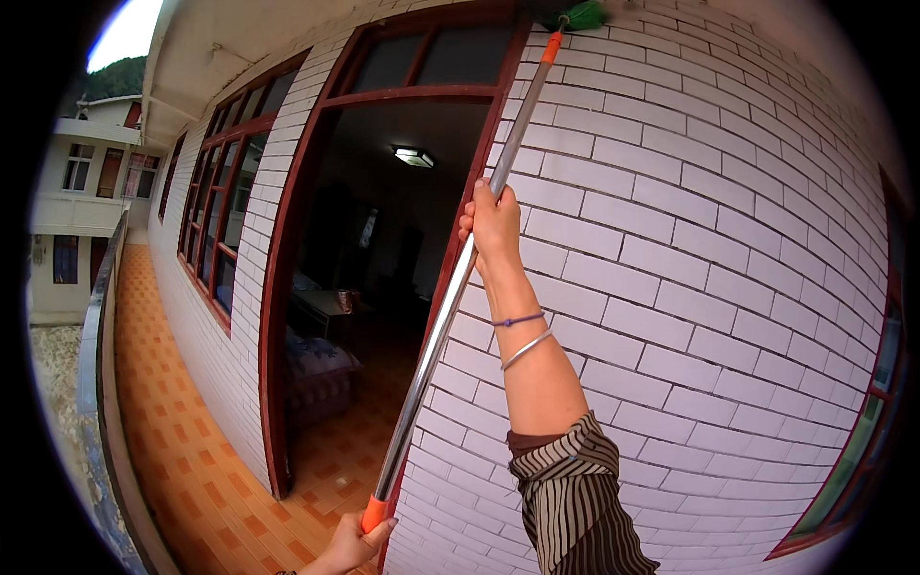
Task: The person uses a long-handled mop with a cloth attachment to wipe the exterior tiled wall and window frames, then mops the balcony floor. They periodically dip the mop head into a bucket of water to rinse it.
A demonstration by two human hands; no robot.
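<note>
A long silvery broom (436,335) with orange end pieces slants up across the view. Its green bristled head (582,15) is high up, close to where the tiled wall meets the ceiling; whether the bristles touch is hard to tell. My right hand (494,220), raised on an outstretched arm, is wrapped round the middle of the pole. Low down, my left hand (355,546) grips the orange lower end. A purple band and a silver bangle circle my right wrist, below a striped sleeve.
White tiled wall (632,259) fills the right side, with a red-framed window at its edge. Left of the pole is an open doorway (287,287) into a dark room with a bed and a lit lamp. An orange-tiled walkway runs back beside a railing (96,383).
</note>
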